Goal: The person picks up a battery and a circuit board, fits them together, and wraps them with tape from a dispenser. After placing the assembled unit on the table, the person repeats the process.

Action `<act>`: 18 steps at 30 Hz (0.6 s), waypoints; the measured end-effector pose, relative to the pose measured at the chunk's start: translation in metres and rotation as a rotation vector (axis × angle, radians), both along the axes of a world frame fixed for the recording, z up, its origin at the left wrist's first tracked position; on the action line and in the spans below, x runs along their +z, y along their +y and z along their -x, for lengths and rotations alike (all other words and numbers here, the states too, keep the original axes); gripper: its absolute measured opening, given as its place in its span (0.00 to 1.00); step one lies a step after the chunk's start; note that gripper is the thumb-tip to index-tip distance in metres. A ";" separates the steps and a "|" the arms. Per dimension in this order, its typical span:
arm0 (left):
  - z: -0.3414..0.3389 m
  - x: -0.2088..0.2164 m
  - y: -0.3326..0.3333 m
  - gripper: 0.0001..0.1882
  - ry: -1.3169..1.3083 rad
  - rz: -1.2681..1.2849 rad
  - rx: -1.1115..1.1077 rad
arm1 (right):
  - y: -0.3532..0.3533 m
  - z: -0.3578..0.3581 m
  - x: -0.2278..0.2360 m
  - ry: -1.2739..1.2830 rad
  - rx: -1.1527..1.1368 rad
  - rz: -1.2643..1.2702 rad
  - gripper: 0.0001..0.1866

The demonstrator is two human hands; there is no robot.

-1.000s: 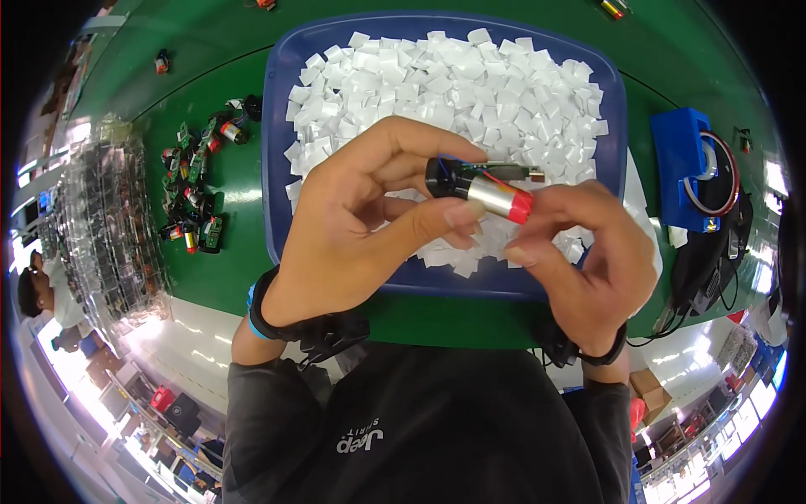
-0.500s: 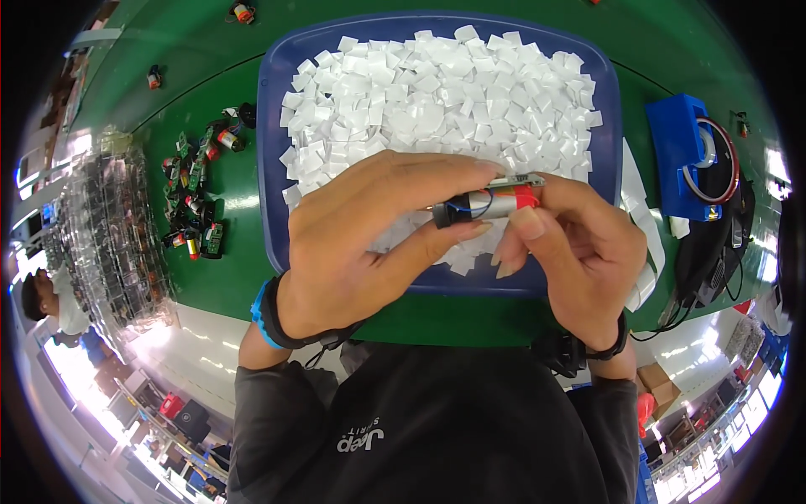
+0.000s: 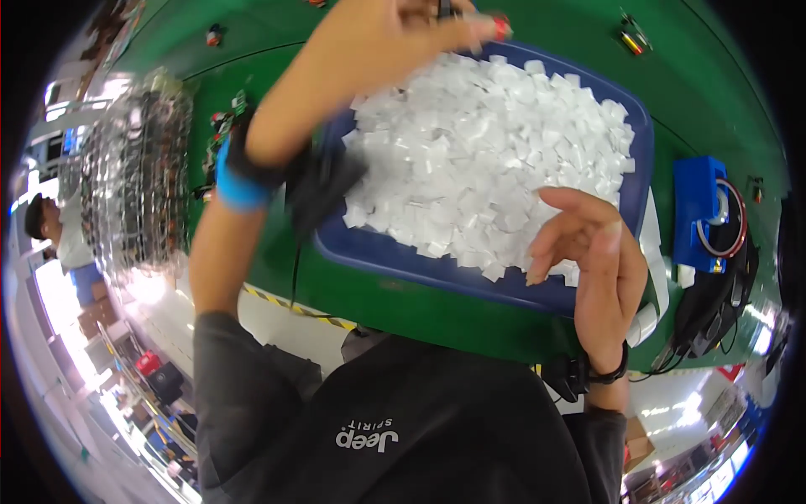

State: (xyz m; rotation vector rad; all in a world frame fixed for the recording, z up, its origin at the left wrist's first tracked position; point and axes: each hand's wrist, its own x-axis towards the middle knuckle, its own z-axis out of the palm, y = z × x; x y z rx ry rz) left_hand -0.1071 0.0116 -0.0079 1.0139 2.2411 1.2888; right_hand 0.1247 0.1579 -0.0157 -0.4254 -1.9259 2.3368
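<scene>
Left hand (image 3: 395, 38) raised to the top edge, pinching a small cylinder with a red end (image 3: 501, 27) above the far rim of the blue tray (image 3: 437, 269) of white foam pieces (image 3: 478, 160). Right hand (image 3: 592, 252) open, empty, over the tray's near right corner.

Risk: a one-handed fingertip pinch could let the cylinder slip into the foam.

Half a second ago both hands held it low, at the tray's near edge.

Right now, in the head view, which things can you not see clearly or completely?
- Left hand: fingertips cut off by the top edge; its grip is unclear.
- Small cylinder with a red end: mostly hidden by the left hand and motion-blurred.
- Blue tray: left corner covered by the left forearm.
- Small parts on the green table: too small and blurred.
</scene>
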 end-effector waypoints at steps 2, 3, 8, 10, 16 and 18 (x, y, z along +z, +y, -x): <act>0.064 -0.014 -0.002 0.20 0.055 0.088 0.033 | -0.001 -0.001 0.000 0.019 0.044 -0.017 0.16; 0.087 -0.019 -0.006 0.21 0.139 0.345 0.122 | -0.001 -0.002 -0.002 0.023 0.056 -0.036 0.16; 0.100 -0.022 -0.069 0.20 0.574 0.304 0.144 | -0.002 -0.001 -0.002 0.041 0.076 -0.237 0.21; 0.094 -0.021 -0.103 0.16 0.735 0.243 -0.090 | -0.002 -0.001 -0.001 0.038 0.078 -0.211 0.18; 0.047 -0.018 -0.137 0.13 0.708 0.539 -0.254 | 0.003 0.000 -0.003 0.029 0.128 -0.178 0.11; 0.046 -0.017 -0.139 0.14 0.619 0.618 -0.196 | 0.002 0.001 -0.004 0.035 0.127 -0.179 0.11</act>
